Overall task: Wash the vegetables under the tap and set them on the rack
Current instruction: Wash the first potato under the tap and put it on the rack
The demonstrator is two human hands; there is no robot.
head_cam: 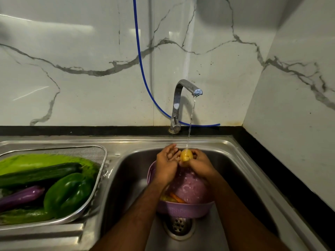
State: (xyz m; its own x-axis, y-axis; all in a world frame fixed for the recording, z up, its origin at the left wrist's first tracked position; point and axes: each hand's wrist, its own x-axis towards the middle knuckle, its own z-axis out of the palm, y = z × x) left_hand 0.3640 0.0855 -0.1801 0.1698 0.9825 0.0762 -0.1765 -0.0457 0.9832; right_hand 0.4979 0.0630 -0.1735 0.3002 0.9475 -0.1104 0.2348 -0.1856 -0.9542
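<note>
A thin stream of water falls from the bent chrome tap [187, 88] straight onto one small, smooth yellow potato [186, 155], held over the steel sink [241, 171]. The right hand [200, 163] has its fingers curled round the potato from the side; the left hand [165, 163] is cupped against it, fingers loosely curved and slightly apart, touching its other side. Below the hands sits one round lilac plastic colander [183, 209], perforated and wet, with something orange and something yellow showing inside. On the ribbed drainboard to the left stands one rectangular wire-mesh rack [101, 160] holding one long dark cucumber [39, 173], one glossy green bell pepper [68, 194], one shiny purple aubergine [21, 196] and a broad pale green vegetable [36, 160]. One blue hose [138, 49] hangs down the marble-veined wall.
</note>
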